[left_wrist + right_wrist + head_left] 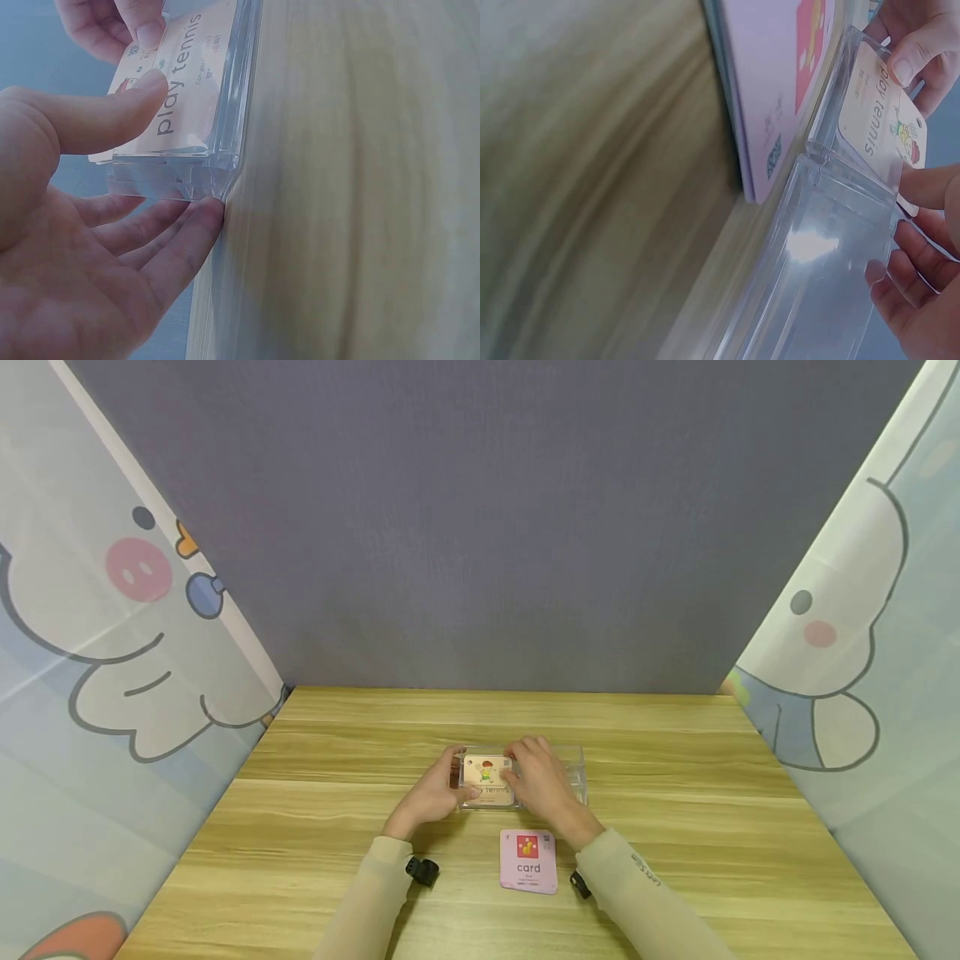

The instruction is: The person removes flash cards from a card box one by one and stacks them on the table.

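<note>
A "play tennis" flash card [477,767] with a cartoon player lies tilted on top of others in the left compartment of a clear plastic box [825,277]. My left hand [432,792] is at the box's left end, its thumb pressing the card face and its lower fingers against the box wall. From the right, my right hand [542,779] pinches the card's edge between thumb and fingers, with its other fingers over the right compartment. The lower part of the cards sits behind the clear front wall. How many cards are held is hidden.
A small stack of pink flash cards [528,870], the top one reading "card", lies on the wooden table [322,860] in front of the box, between my forearms. A grey panel [495,543] stands behind the table, with cartoon-printed curtains [847,635] on both sides.
</note>
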